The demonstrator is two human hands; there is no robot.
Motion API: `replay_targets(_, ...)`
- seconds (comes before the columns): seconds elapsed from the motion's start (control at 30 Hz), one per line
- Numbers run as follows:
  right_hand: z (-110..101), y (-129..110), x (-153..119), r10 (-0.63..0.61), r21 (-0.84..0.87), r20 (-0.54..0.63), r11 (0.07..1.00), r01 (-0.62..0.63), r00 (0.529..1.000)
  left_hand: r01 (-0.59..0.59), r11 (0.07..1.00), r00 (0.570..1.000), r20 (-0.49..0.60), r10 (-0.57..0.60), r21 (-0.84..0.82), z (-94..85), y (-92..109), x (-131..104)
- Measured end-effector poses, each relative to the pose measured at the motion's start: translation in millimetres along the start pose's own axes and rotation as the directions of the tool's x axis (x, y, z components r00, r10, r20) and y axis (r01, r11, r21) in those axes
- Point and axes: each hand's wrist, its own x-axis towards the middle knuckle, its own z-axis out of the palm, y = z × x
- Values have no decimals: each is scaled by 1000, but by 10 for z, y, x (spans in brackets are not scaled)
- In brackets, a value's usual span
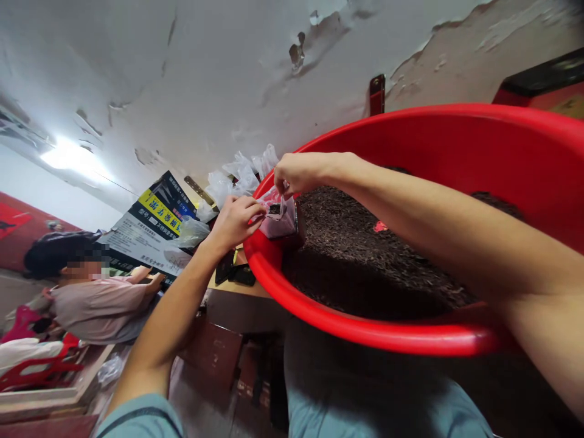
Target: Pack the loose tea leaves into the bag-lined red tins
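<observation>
A large red tub (365, 333) holds dark, dry, shredded material (351, 237). At its left rim sits a small translucent plastic bag (279, 225) with some of the dark material showing in its mouth, beside a dark box edge. My left hand (239, 220) pinches the bag's left edge, fingers closed. My right hand (298, 173) grips the bag's upper right edge between thumb and fingers. Both hands hold the bag's mouth apart. A small red scrap (380, 226) lies on the dark material near my right forearm.
Clear plastic bags (239, 173) stand behind the tub's left rim, near a large printed carton (150, 228). Another person (98, 307) sits at the left. A red and black object (377, 94) leans against the peeling wall. Brown boxes (214, 353) are below.
</observation>
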Motion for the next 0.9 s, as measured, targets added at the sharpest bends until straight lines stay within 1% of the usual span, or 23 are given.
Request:
replay_targets(0.13,-33,2,-5,-53,-64,-58,997,50,997,5,1000,999,49,-6,22,-38,-24,-3)
replay_targets(0.27,-26,65,43,7,37,-115,999,-3,993,40,999,999,31,-39,-13,-87,-45,-4)
replay_targets(0.37,-32,181,110,27,90,-144,996,-14,989,88,994,996,16,-87,-62,-112,-78,-16)
replay_targets(0.5,-69,355,177,23,105,-170,994,-5,985,169,977,986,37,-166,-126,-112,-141,-59)
replay_targets(0.57,-80,413,192,33,124,-175,992,-12,984,190,968,982,43,-185,-164,-112,-161,-94)
replay_targets(0.63,-83,436,192,54,186,-194,982,-17,980,190,957,981,18,-191,-220,-127,-161,-137)
replay_targets(0.73,-87,394,158,62,260,-203,966,-7,977,199,916,975,-28,-222,-349,-174,-136,-179)
replay_targets(0.8,-99,333,123,56,273,-179,962,-5,982,244,866,953,-56,-296,-436,-194,-132,-151)
replay_targets(0.83,-104,300,106,52,264,-168,965,-6,985,285,838,932,-70,-356,-466,-192,-142,-110)
replay_targets(0.9,-101,243,88,41,218,-178,976,-2,983,398,775,866,-78,-494,-491,-153,-192,28)
